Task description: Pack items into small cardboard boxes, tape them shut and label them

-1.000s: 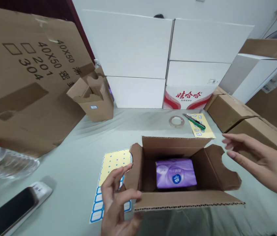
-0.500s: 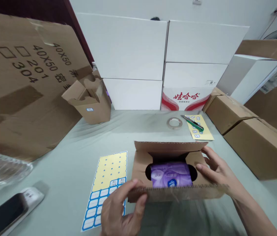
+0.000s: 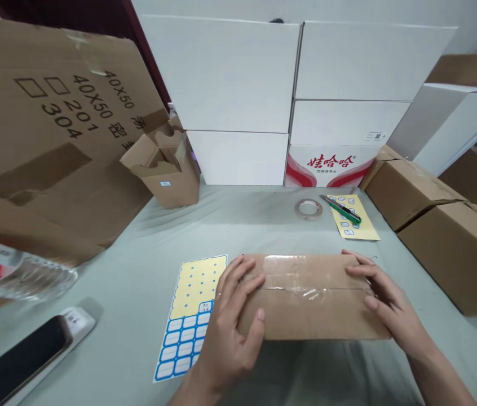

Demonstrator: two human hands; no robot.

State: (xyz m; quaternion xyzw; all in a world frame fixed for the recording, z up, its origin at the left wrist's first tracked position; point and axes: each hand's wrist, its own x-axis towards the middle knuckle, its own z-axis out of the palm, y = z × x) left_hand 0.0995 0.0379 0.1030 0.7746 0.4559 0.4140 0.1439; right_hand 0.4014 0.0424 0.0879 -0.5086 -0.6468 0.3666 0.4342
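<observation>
A small brown cardboard box (image 3: 310, 316) lies in front of me, with a seam and clear tape across the face turned up to me. My left hand (image 3: 232, 321) grips its left end, fingers over the top face and thumb near the front edge. At the right end, my right hand (image 3: 386, 299) holds the box with its fingers curled over the edge. No opening shows on the box, so its contents are hidden. A sheet of blue-framed labels (image 3: 185, 332), partly peeled to yellow backing, lies beside my left hand and is partly covered by it.
Behind the box lie a tape roll (image 3: 308, 209) and a green utility knife (image 3: 342, 210) on a yellow sticker sheet (image 3: 363, 225). White cartons (image 3: 238, 158) stand at the back. Brown boxes (image 3: 454, 254) line the right. Leftward are an opened box (image 3: 175, 186), a bottle (image 3: 39, 276) and a phone (image 3: 22, 355).
The box has been turned: its open top with the purple tissue pack inside is out of sight, and a taped face shows. My left hand has moved onto its left end.
</observation>
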